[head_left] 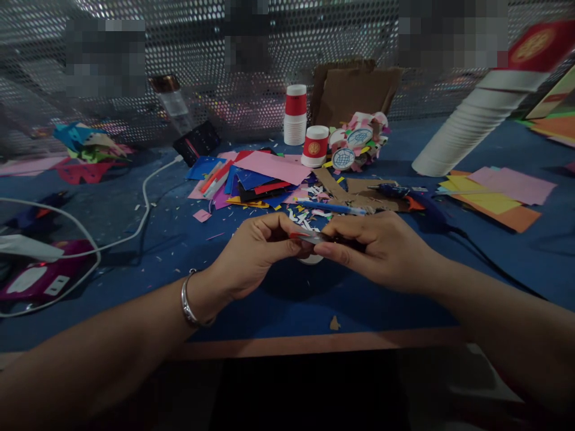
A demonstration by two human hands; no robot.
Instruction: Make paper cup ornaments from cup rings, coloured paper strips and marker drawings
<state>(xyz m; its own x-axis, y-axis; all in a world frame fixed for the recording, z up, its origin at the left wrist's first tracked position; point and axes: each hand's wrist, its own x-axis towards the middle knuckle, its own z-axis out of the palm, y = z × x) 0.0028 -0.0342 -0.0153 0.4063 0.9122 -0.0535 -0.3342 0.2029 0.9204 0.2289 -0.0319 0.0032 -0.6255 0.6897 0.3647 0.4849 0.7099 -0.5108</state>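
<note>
My left hand [256, 251] and my right hand [377, 245] meet above the blue table [135, 239], both with fingers curled in a pinch. Between the fingertips is a small red and grey piece [308, 237], thin and flat; I cannot make out what it is. A white rounded object [311, 259], partly hidden, shows just under the fingers. A silver bangle [189, 302] sits on my left wrist.
Coloured paper sheets [265, 173] and scraps lie behind the hands. Red-and-white paper cups [314, 145] and a cup stack [295, 114] stand further back. A long tilted cup stack [476, 120], paper sheets [503, 194], a glue gun [395, 191] with cord, a white cable [144, 203].
</note>
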